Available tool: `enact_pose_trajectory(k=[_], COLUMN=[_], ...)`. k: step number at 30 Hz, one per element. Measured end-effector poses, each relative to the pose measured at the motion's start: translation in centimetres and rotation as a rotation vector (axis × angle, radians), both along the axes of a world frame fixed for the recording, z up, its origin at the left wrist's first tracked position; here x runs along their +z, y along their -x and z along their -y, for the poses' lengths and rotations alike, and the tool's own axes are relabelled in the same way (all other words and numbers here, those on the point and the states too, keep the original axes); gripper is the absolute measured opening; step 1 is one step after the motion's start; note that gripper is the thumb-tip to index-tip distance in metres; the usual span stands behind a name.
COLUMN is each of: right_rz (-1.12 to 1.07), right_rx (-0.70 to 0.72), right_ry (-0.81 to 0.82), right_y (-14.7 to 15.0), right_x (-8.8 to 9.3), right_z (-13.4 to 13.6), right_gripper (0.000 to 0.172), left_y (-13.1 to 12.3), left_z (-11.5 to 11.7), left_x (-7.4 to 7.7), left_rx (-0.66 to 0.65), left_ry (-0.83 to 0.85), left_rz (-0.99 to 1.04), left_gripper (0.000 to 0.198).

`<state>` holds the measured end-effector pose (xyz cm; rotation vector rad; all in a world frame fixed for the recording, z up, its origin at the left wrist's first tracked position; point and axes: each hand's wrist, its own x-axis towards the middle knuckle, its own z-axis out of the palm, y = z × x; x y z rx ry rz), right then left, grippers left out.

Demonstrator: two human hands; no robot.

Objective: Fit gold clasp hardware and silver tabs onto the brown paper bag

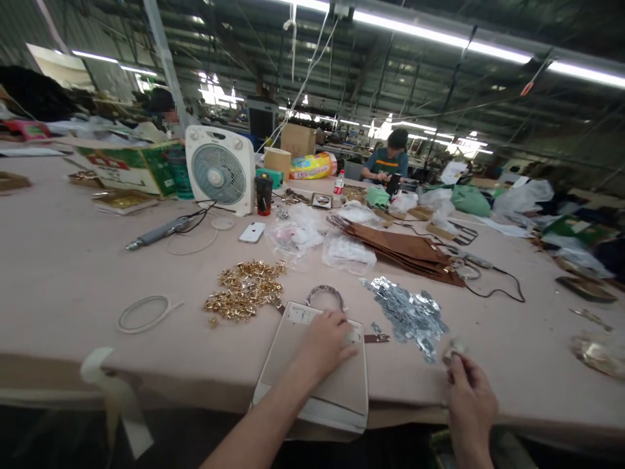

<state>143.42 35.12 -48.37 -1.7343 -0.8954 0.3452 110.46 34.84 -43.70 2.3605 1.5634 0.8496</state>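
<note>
At the table's front edge lies a bag panel (283, 365), beige on its upper face with a white border, and a dark curved handle (326, 288) at its far end. A brown strap with a metal buckle (377, 339) sticks out on its right. My left hand (325, 345) rests on the upper part of the panel, fingers apart and slightly bent. Off to the right, my right hand (469, 400) pinches a small pale object (455, 350), too blurred to name. Thin silver metal plates (407, 312) lie heaped between the hands, farther back. Gold-coloured metal fittings (247, 290) are piled left of the panel.
A stack of brown pieces (400, 247) lies beyond the plates. Farther back stand a box fan (219, 172), a dark cup (264, 194) and a phone (252, 232). A corded grey tool (161, 232) and a coiled band (144, 314) lie left. A person (388, 159) sits opposite.
</note>
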Motion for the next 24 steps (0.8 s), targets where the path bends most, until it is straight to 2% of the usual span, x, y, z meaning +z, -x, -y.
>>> enact_pose_trajectory(k=[3,5,10,16,19,24], right_rz=[-0.346,-0.514,-0.559,-0.308,-0.202,-0.165], right_rx=[0.251,0.41,0.64,0.754,0.785,0.766], right_ry=[-0.245,-0.33,-0.232,-0.061,-0.039,-0.041], right_y=[4.1,7.5,13.7,15.3,15.4,15.6], right_x=[1.2,1.9,2.3,1.4,1.9,2.3], right_z=[-0.8,-1.5,-3.1,-3.1,-2.7,-2.6], right_gripper=[0.048,0.043,0.042,0.038,0.037,0.038], left_y=[-0.4,-0.6,-0.7,-0.5,-0.6,-0.9], left_z=[-1.3,-1.7,-1.6,-0.9,-0.8,-1.1], left_x=[0.0,0.1,0.1,0.6,0.7,0.6], left_rx=[0.023,0.035,0.035,-0.018,-0.029,-0.03], left_ry=[0.043,0.059,0.032,-0.014,-0.018,-0.023], left_rz=[0.02,0.039,0.06,-0.006,-0.056,-0.082], left_gripper=[0.033,0.031,0.027,0.017,0.017,0.012])
